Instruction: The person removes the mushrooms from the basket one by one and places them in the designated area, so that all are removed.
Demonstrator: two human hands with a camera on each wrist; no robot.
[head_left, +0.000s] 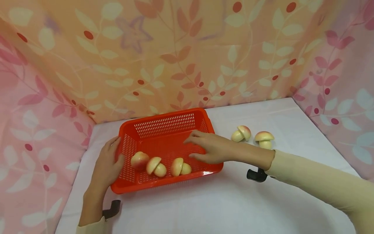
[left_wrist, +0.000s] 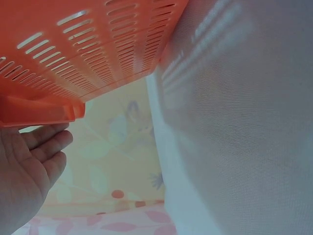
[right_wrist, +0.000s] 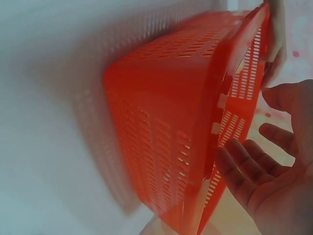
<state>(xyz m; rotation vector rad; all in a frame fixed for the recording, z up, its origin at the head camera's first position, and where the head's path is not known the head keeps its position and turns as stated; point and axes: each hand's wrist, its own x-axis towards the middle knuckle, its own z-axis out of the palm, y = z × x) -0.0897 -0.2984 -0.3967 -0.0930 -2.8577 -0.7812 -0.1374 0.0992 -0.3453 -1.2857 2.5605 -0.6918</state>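
A red slotted plastic basket (head_left: 168, 185) stands on the white table. My left hand (head_left: 106, 165) holds its left rim, with the thumb over the top and the fingers along the outside; in the left wrist view the fingers (left_wrist: 51, 142) lie just under the lip. Over the right part of the basket my right hand (head_left: 211, 146) hovers with parted, gently bent fingers and holds nothing. Three toy mushrooms with cream stems and reddish caps lie along the near side inside: a left one (head_left: 139, 160), a middle one (head_left: 156, 166) and a right one (head_left: 180, 167).
Two more toy mushrooms, one tipped over (head_left: 241, 133) and one cap-up (head_left: 264, 139), lie on the white tabletop (head_left: 233, 201) right of the basket, beyond my right forearm. Flower-print cloth (head_left: 187, 58) hangs behind and at both sides. A black wrist mount (head_left: 257, 175) shows below my right sleeve.
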